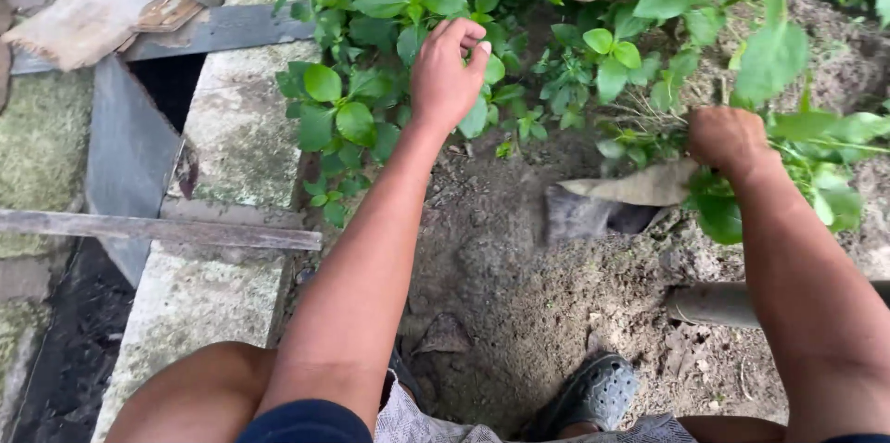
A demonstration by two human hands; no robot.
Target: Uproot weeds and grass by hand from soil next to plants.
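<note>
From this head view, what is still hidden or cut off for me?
- Left hand: its fingers curl into the green plants, so which stem they grip is hidden.
- Right hand: leaves cover the fingers; its grip on the flat blade is unclear.
- Pipe: the right forearm hides its far end.
- Shoe: partly hidden by cloth.

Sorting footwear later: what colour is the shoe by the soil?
Grey clog, seen in the head view.

Bare soil [519, 295], mossy concrete slabs [236, 128], weathered planks [158, 230], daylight
</note>
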